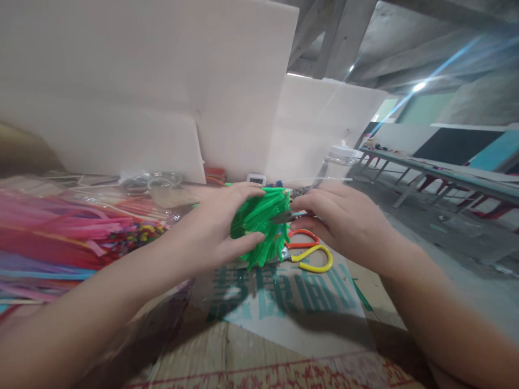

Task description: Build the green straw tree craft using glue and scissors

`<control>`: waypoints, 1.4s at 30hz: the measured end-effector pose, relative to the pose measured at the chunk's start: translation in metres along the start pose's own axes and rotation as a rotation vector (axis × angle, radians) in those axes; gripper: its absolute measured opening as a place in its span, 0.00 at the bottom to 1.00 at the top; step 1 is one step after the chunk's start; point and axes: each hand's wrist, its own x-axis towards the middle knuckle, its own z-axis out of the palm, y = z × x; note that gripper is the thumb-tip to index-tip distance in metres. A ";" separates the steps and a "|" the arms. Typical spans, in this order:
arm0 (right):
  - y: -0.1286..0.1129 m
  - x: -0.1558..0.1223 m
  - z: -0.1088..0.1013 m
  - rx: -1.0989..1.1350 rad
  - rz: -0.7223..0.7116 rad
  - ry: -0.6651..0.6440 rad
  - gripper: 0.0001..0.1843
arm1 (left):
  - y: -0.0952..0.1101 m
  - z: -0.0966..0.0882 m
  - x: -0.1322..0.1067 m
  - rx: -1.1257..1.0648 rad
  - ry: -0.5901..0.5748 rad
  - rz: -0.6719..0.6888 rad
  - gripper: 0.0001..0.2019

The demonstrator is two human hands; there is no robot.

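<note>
My left hand [227, 221] is curled around a bundle of bright green pipe cleaners [259, 229], thumb on the near side. My right hand [332, 213] is closed just right of the bundle. Its fingers pinch a slim dark metal tool [281, 217] whose pointed tip reaches to the green strands; the rest of it is hidden by the fingers, so I cannot make out its kind. Below the hands lie scissors [312, 258] with one orange-red and one yellow handle, their blades partly covered by the bundle.
Many pink, red, purple and blue pipe cleaners [60, 232] are heaped at the left. A clear bottle with a white lid [343, 156] and a small white display [256, 179] stand behind. White boards [235, 97] rise at the back. A printed plastic sheet [279, 302] covers the table's front.
</note>
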 end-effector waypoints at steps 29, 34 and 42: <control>-0.004 0.001 0.002 0.049 0.025 -0.048 0.14 | 0.005 0.002 -0.001 -0.003 0.002 -0.030 0.26; 0.004 0.001 0.003 0.122 0.240 0.009 0.11 | -0.002 0.000 0.001 -0.031 0.005 -0.073 0.26; 0.053 -0.021 0.061 0.243 0.620 -0.113 0.19 | -0.024 -0.003 0.002 -0.139 -0.005 -0.320 0.28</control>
